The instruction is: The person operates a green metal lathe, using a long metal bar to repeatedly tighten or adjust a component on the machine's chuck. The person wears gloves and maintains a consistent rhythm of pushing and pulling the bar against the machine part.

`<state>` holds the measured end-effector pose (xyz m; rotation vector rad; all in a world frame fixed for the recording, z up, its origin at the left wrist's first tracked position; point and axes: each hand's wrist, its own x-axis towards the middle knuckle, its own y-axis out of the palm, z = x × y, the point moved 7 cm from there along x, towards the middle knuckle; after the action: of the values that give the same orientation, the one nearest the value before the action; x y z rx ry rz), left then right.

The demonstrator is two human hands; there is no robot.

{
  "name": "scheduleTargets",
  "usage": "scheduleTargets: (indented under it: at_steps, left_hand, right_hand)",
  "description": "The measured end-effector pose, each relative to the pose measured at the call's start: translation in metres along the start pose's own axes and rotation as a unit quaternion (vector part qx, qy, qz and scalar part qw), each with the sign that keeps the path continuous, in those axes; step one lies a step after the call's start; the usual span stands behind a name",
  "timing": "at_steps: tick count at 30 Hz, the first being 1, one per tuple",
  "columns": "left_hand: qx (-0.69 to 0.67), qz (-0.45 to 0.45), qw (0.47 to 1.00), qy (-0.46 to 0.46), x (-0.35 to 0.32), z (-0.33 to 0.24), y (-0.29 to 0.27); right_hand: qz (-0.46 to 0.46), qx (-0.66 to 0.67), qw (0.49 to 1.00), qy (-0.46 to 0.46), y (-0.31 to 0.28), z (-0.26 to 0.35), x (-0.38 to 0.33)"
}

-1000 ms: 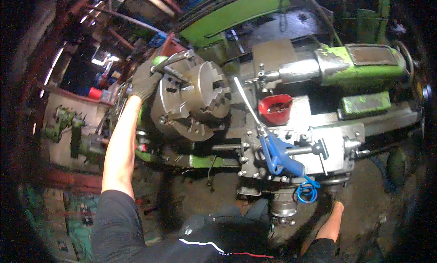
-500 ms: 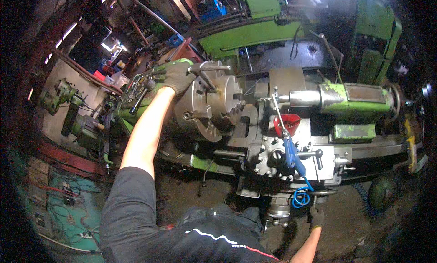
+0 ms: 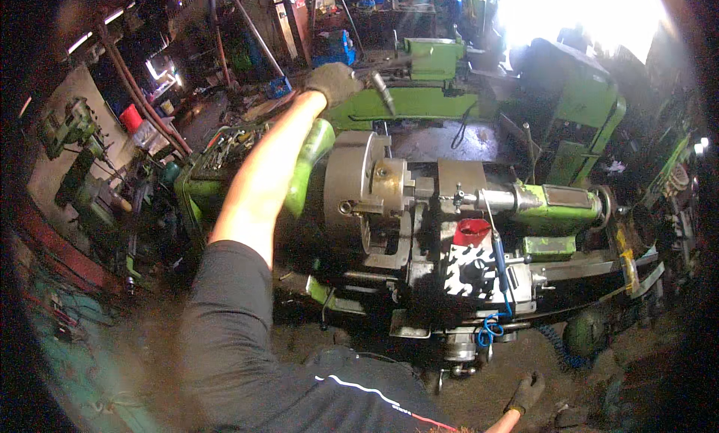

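Note:
My left hand (image 3: 333, 86), in a grey-brown work glove, is closed on a chuck key. The steel shank of the chuck key (image 3: 383, 94) sticks out to the right of the fist, in the air above the lathe. Below it stands the large lathe chuck (image 3: 349, 186), with stepped jaws and a square key socket (image 3: 346, 207) on the near side. My right hand (image 3: 528, 393), also gloved, hangs low at the right near the carriage handwheels (image 3: 458, 350). It touches nothing, and its fingers look loosely bent and slightly apart.
A blue air gun (image 3: 500, 261) and a red cup (image 3: 473, 231) sit on the carriage. The green tailstock (image 3: 558, 208) stands to the right. Several hand tools lie on the headstock (image 3: 228, 148). Behind is another green machine (image 3: 434, 103); a drill press (image 3: 75, 129) stands far left.
My left hand has lifted the chuck key off the chuck, up and away. My right hand has moved down from the handwheel. The view has tilted up, and the chuck has turned.

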<state>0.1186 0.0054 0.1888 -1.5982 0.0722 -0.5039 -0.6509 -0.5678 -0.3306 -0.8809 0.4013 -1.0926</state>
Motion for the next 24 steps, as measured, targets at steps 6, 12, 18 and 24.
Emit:
scheduleTargets:
  at_steps: [6, 12, 18, 24]
  left_hand:
    - [-0.363, 0.057, 0.922, 0.125, -0.053, -0.040, -0.018]
    - [-0.819, 0.156, 0.534, -0.142, -0.179, -0.098, 0.054]
    - [-0.849, 0.067, 0.472, -0.227, -0.227, -0.109, 0.147]
    - [-0.488, 0.054, 0.863, 0.119, -0.224, -0.089, 0.123]
  right_hand:
    - [0.084, 0.366, 0.923, -0.079, -0.038, 0.329, -0.058]
    - [0.410, 0.354, 0.805, -0.243, 0.041, 0.600, -0.145]
    - [0.395, 0.189, 0.860, -0.264, 0.067, 0.644, -0.180]
    - [0.312, 0.256, 0.898, -0.174, 0.071, 0.610, -0.185]
